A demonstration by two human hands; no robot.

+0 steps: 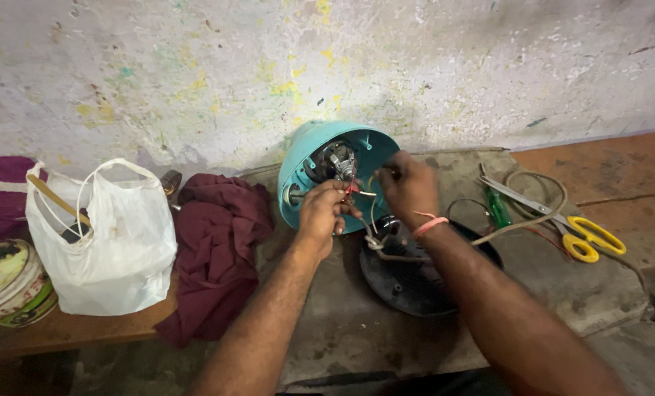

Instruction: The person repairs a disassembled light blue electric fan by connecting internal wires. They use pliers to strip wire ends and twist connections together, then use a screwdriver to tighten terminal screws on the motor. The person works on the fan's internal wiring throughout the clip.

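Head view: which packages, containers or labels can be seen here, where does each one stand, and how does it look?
White thin plastic carrier bag: on the brown wooden board at left, beside the maroon cloth; bulging, handles up, a wooden stick poking out.
Round tin with printed wrap: at the far left edge, against the bag; cream, green and red, partly cut off.
No signs or screens are in view.

There are two hands (320, 213), one teal housing (305, 158), one black base (401, 282), one scissors (562, 220), one screwdriver (497, 209), one plastic bag (114, 242), one tin (4, 282).
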